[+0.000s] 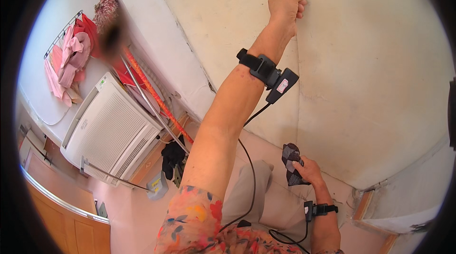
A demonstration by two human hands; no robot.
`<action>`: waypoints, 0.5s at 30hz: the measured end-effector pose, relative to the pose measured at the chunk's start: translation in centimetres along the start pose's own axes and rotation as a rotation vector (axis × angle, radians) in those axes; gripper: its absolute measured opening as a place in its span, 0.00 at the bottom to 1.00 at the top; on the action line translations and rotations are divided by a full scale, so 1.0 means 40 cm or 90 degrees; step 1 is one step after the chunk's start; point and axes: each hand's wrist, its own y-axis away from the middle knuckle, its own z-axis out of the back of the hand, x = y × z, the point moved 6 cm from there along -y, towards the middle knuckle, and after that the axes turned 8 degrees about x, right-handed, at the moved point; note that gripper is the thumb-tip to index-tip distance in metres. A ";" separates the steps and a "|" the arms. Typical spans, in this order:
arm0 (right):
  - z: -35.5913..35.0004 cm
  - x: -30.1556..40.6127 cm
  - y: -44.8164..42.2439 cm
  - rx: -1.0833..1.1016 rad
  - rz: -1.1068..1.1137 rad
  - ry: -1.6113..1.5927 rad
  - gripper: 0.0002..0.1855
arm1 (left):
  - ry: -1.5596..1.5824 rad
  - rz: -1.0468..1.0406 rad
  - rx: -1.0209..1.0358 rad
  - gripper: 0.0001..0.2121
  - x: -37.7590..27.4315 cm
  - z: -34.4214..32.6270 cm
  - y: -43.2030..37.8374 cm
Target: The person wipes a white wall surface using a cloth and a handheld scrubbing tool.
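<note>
My left hand (288, 6) is raised at the top of the view, beside a thin vertical seam in the scuffed cream wall (363, 69). Its fingers are curled into a fist, and nothing shows in it. Whether the knuckles touch the wall is hard to tell. Lower down, my right hand (309, 171) grips a bunched dark cloth (294, 165) with striped and checked patterning, held close to the foot of the wall. Each forearm wears a black strap (263, 67) with a small cabled device (283, 86).
On the left a white perforated appliance (110, 129) stands against a wall. Pink and red cloths (73, 58) hang from a rack above it. An orange-red pole (156, 93) leans close by. A dustpan (156, 185) rests on the pink floor (131, 218). Wood-framed edging (364, 205) is at lower right.
</note>
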 end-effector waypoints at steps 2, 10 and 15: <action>0.007 0.000 0.000 -0.023 0.021 0.009 0.21 | 0.005 0.003 -0.004 0.09 0.003 0.012 0.003; 0.009 0.007 0.004 0.007 -0.006 0.022 0.22 | -0.030 0.020 0.014 0.08 0.010 0.005 0.010; -0.004 -0.007 0.007 -0.006 0.029 0.023 0.23 | -0.020 -0.025 0.005 0.07 -0.019 0.010 -0.004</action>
